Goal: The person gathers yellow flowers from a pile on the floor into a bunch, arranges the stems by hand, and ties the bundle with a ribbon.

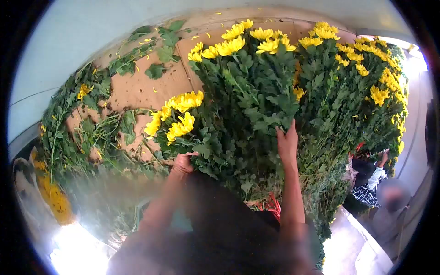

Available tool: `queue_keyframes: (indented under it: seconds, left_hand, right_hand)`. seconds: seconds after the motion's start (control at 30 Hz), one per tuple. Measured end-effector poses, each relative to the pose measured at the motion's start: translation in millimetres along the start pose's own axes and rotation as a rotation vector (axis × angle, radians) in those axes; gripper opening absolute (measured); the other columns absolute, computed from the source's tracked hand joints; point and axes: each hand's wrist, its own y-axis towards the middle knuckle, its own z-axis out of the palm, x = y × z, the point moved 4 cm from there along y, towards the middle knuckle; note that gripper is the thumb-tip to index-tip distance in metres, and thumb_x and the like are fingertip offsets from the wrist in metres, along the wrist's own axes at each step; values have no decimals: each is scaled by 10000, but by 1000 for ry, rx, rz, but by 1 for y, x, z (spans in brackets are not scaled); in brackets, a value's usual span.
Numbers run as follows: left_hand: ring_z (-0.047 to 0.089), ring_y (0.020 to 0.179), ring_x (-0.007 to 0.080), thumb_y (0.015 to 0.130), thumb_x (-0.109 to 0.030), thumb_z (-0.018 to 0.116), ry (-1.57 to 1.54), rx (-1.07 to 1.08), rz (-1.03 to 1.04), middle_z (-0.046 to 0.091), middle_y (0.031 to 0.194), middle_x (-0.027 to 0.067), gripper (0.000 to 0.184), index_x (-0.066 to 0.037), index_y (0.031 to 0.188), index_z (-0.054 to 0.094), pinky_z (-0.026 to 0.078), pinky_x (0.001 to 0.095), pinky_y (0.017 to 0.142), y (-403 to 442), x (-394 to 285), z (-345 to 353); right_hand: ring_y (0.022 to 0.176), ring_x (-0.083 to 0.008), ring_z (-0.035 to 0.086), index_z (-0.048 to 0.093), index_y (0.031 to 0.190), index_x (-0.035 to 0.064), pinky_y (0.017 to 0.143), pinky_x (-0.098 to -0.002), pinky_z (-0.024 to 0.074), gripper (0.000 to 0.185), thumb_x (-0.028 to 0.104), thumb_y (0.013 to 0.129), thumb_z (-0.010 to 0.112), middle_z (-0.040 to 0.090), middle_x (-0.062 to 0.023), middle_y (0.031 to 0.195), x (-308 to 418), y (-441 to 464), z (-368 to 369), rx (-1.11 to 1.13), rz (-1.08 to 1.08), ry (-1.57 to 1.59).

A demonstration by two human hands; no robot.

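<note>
Tall yellow chrysanthemums with dark green leaves fill the middle of the head view. At centre left, my left hand [184, 164] is closed at the base of a small bunch of yellow chrysanthemums [181, 123], its fingers partly hidden by leaves. Further right, my right hand [288, 140] reaches up and closes on a leafy chrysanthemum stem [275, 103]; foliage covers its fingertips. Between my hands lies a dense mass of leafy stems [233, 137], their blooms pointing away from me.
Brown cardboard [158, 87] with scattered leaves and petals lies beyond. Loose cut greenery [87, 137] heaps up at left. More chrysanthemums [362, 55] stack at right. Red ties [273, 205] hang near my body. Another person [366, 192] is at the lower right, beside the flowers.
</note>
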Motion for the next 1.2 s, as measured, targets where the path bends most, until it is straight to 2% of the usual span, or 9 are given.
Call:
queue_keyframes:
  seconds: [0.1, 0.23, 0.3, 0.43, 0.57, 0.9, 1.03, 1.1, 1.2]
  left_hand:
    - [603, 817, 141, 599, -52, 697, -217, 9, -176, 661, 908, 19, 292, -60, 887, 649, 513, 280, 801, 0, 21, 6]
    - [602, 846, 167, 622, -76, 703, -562, -37, -383, 657, 924, 37, 309, -50, 924, 645, 507, 306, 806, 4, 5, 8]
    - [601, 860, 180, 633, -88, 706, -692, -68, -463, 656, 931, 46, 318, -46, 942, 642, 505, 320, 808, 4, -6, 8]
    - [600, 889, 207, 656, -111, 713, -898, -123, -610, 652, 947, 64, 340, -36, 978, 638, 499, 346, 813, 11, -40, 8]
    - [593, 939, 216, 706, -94, 698, -1132, -217, -837, 642, 974, 76, 328, -5, 1013, 623, 504, 352, 799, 32, -77, 8]
    - [603, 831, 215, 871, -148, 511, -1474, -245, -666, 632, 912, 110, 204, -9, 989, 603, 508, 369, 736, 70, -101, 38]
    - [596, 916, 209, 884, -94, 501, -616, 165, 63, 607, 1039, 67, 232, -61, 1105, 560, 502, 350, 772, 72, -52, 49]
    - [604, 911, 201, 884, -76, 504, -1494, -60, -461, 617, 1019, 42, 230, -75, 1107, 564, 503, 332, 772, 71, -55, 55]
    - [520, 1052, 211, 938, -185, 430, -1648, 44, -504, 535, 1171, 44, 305, -78, 1216, 490, 427, 355, 900, 69, 54, 86]
  right_hand:
    - [964, -253, 580, 362, 1321, -6, 841, -324, 445, 566, 98, 825, 613, 581, -166, 1117, -3, 5, 17, -45, -53, 176]
    - [910, -403, 558, 351, 1320, -34, 814, -393, 460, 702, 189, 751, 695, 570, -243, 1084, 34, 21, 44, -26, -112, -658]
    - [915, -331, 583, 360, 1320, -21, 819, -377, 456, 669, 135, 754, 682, 596, -207, 1057, 23, 27, 39, 53, 201, -309]
    - [907, -193, 562, 393, 1292, 7, 798, -313, 441, 548, 87, 799, 619, 593, -92, 1040, 20, 2, 9, 75, -30, 442]
    - [989, -155, 518, 469, 1227, -1, 844, -291, 414, 442, 52, 808, 596, 557, -70, 1102, 34, -26, -17, 73, 126, 314]
    - [972, -363, 547, 506, 1145, 4, 860, -379, 433, 369, -18, 779, 538, 571, -193, 1050, 35, -103, 55, 404, -223, -97]
    - [994, -419, 519, 509, 1139, 9, 863, -402, 429, 391, -41, 751, 519, 554, -223, 1072, 48, -107, 46, 439, -255, -147]
    - [1022, -416, 520, 510, 1143, 13, 870, -416, 426, 422, -57, 727, 502, 555, -225, 1085, 41, -108, 45, 525, -201, -138]
    - [1044, -421, 511, 507, 1155, 12, 883, -415, 422, 440, -68, 722, 488, 553, -225, 1105, 35, -116, 47, 537, -183, -81]
